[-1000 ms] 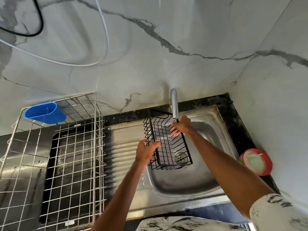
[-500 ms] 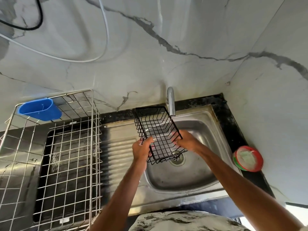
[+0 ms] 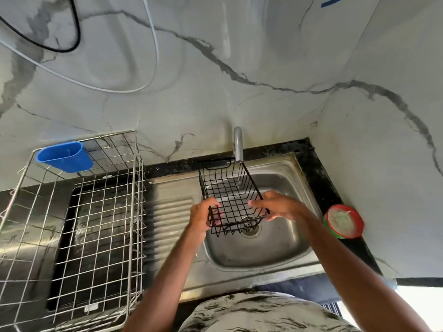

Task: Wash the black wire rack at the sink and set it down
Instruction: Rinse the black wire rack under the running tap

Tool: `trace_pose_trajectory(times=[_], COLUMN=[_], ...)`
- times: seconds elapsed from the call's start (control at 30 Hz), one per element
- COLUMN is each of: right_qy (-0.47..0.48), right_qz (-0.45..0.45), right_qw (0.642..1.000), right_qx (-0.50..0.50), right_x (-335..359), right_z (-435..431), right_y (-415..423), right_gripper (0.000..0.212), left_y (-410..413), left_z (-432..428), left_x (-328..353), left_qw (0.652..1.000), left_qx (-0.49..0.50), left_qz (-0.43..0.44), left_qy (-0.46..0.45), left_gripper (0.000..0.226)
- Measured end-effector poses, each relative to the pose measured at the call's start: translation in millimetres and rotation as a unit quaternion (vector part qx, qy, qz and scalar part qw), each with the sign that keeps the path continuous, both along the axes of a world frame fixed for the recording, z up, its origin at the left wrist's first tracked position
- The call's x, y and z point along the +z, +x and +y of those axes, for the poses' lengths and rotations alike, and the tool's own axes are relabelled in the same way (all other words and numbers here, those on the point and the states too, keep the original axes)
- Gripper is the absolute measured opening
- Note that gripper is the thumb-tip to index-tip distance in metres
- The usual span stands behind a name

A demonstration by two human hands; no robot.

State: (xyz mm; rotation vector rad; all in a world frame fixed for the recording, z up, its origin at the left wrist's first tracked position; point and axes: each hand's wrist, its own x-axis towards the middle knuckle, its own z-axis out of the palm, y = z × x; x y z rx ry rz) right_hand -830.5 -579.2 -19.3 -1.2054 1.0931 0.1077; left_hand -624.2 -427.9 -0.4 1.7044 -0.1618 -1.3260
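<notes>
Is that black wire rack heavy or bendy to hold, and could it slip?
Probably light: the rack is thin open wire, held up by its near end between left hand and right hand. Likely stiff: its sides look straight. Possibly slippery if wet.

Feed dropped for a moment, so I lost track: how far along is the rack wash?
Done: the black wire rack is at the sink, under the tap. In hand: left hand and right hand grip it above the basin; I cannot tell whether water runs. Left: finish washing, set it down.
</notes>
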Motion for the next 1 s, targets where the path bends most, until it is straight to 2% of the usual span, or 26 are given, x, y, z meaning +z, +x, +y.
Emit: trace_pose_trajectory(times=[0.07,0.13,0.3,0.43,0.47,0.5,0.57,0.6,0.7,0.8,0.9,0.93,0.97,1.0], right_qy=[0.089,0.131,0.143,0.131,0.117,0.097,0.072,0.063,0.000,-0.042,-0.056,-0.052,-0.032,-0.001], right_qz=[-0.067,-0.102,-0.092,-0.082,-0.076,-0.065,-0.038,-0.020,0.058,0.069,0.084,0.092,0.087,0.071], right_qw=[0.993,0.984,0.979,0.976,0.975,0.977,0.979,0.983,0.996,0.995,0.994,0.994,0.995,0.997], right_qx=[-0.040,-0.061,-0.111,-0.156,-0.171,-0.180,-0.185,-0.170,-0.066,-0.061,-0.035,-0.029,-0.030,-0.043], right_x=[0.9,0.3,-2.6,-7.8,-9.5,-10.1,-7.5,-4.8,-1.9,-0.4,4.6,3.6,0.3,-3.6], right_z=[0.4,4.7,25.5,34.8,36.0,37.0,39.5,39.3,25.6,2.1,-11.5,-13.6,-15.4,-16.7], right_y=[-1.1,-3.2,-10.4,-22.3,-24.5,-26.7,-29.6,-30.9,-37.1,-37.1,-25.6,-21.2,-17.5,-14.4], right_gripper=[0.082,0.071,0.040,0.023,0.021,0.020,0.023,0.031,0.051,0.063,0.087,0.096,0.101,0.098], left_y=[-1.2,-1.8,-7.0,-10.2,-13.1,-15.7,-20.5,-21.2,-23.1,-18.1,-5.1,-2.3,-2.4,-3.5], left_z=[3.6,7.7,15.7,15.6,14.1,13.1,10.3,8.5,7.5,11.3,12.6,10.5,7.1,2.7], left_x=[4.2,2.7,4.2,3.4,3.4,4.3,6.7,3.2,-0.3,-12.1,-27.9,-31.7,-30.2,-25.9], left_qw=[1.000,0.998,0.994,0.983,0.979,0.977,0.977,0.978,0.983,0.981,0.981,0.982,0.984,0.986], left_qx=[-0.026,-0.059,-0.113,-0.182,-0.200,-0.208,-0.208,-0.202,-0.172,-0.176,-0.176,-0.172,-0.160,-0.150], left_qz=[0.016,0.018,-0.005,-0.007,-0.008,-0.010,-0.018,-0.020,-0.027,-0.038,-0.022,0.007,0.028,0.039], left_qy=[0.003,0.003,-0.009,0.022,0.035,0.043,0.050,0.051,0.064,0.071,0.078,0.077,0.068,0.057], left_gripper=[0.027,0.033,0.031,0.066,0.068,0.061,0.035,0.032,0.037,0.036,0.079,0.076,0.061,0.051])
